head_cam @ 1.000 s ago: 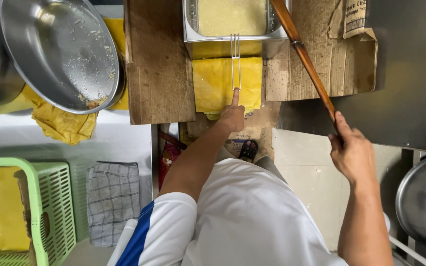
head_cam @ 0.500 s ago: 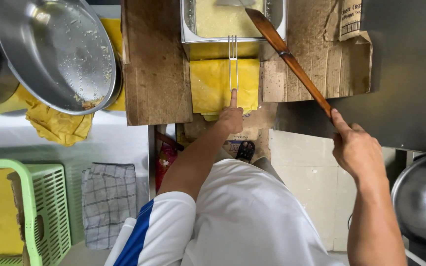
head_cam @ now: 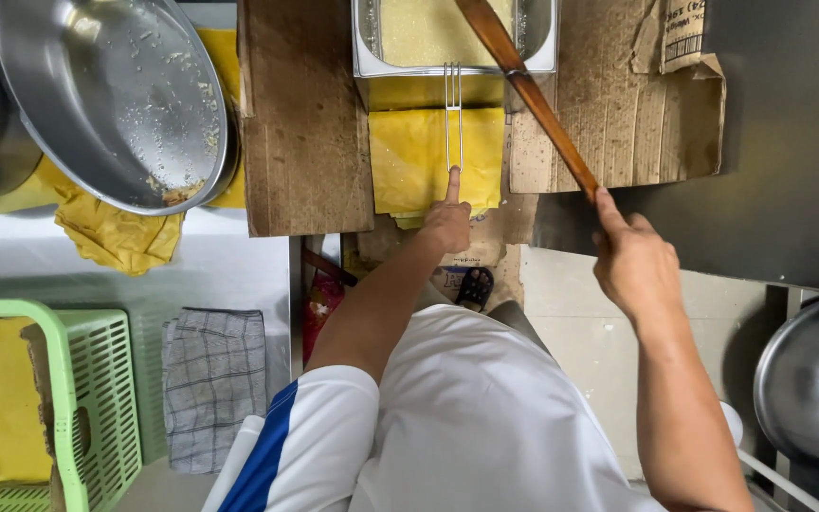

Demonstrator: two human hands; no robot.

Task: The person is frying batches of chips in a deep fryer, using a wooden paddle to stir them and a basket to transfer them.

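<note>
Two hands are working: we are pressing our left hand [head_cam: 448, 220], forefinger out, on the thin wire handle [head_cam: 453, 114], while our right hand [head_cam: 635, 264], clamped on the long wooden paddle [head_cam: 523, 90], is swinging it leftward into the rectangular steel tray of yellow batter [head_cam: 428, 28].

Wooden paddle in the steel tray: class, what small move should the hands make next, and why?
Probably draw the wooden paddle through the yellow mixture in the steel tray. The right hand grips its lower end while its blade already reaches into the tray, and the left hand steadies the wire handle with one finger, bracing the tray.
</note>
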